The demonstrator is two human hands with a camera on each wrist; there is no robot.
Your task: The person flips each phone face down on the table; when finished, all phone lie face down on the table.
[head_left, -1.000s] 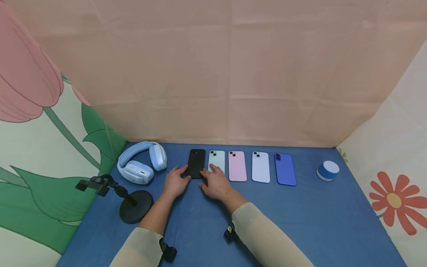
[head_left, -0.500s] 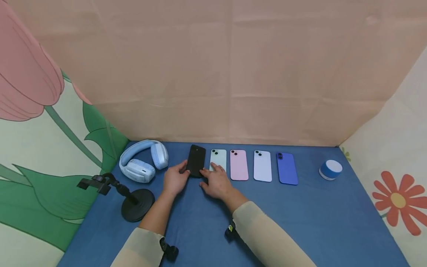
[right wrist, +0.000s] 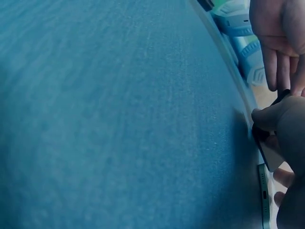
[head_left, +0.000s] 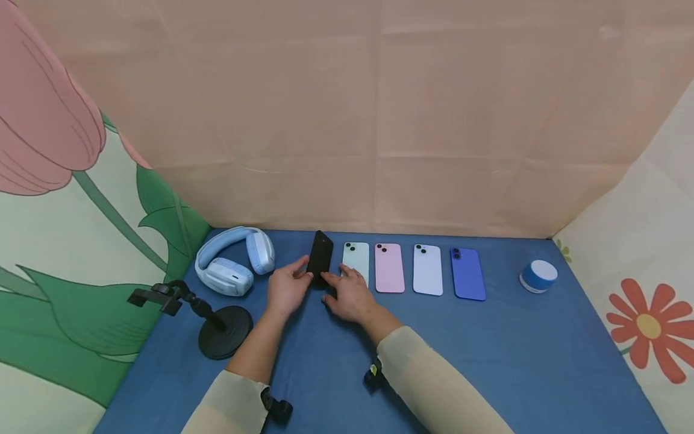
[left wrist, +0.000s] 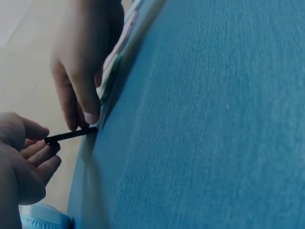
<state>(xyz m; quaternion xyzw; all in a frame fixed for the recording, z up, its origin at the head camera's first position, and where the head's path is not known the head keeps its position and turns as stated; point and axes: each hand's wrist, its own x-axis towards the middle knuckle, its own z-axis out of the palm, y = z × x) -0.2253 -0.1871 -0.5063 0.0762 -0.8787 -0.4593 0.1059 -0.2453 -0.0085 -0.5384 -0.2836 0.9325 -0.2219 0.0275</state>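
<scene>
A black smartphone (head_left: 320,252) is tilted, its left side lifted off the blue cloth and its right edge low. My left hand (head_left: 286,289) pinches that raised side between thumb and fingers, which the left wrist view shows as a thin dark phone edge (left wrist: 71,135). From the right, my right hand (head_left: 352,295) touches the low edge with its fingertips, the fingers fairly straight. Its other fingers overlap the lower part of a mint phone (head_left: 355,256). In the right wrist view, my right hand (right wrist: 293,129) hides much of the black phone.
To the right lie a pink phone (head_left: 389,268), a pale lavender phone (head_left: 427,270) and a blue-violet phone (head_left: 468,274), then a blue-and-white jar (head_left: 538,276). On the left are light blue headphones (head_left: 225,277) and a black stand (head_left: 225,333). A beige backdrop (head_left: 374,120) rises behind.
The black phone lay flat a second ago; my left hand has raised its left side, and its tilt has grown. My right hand has shifted only slightly, its fingers staying at the phone's right edge.
</scene>
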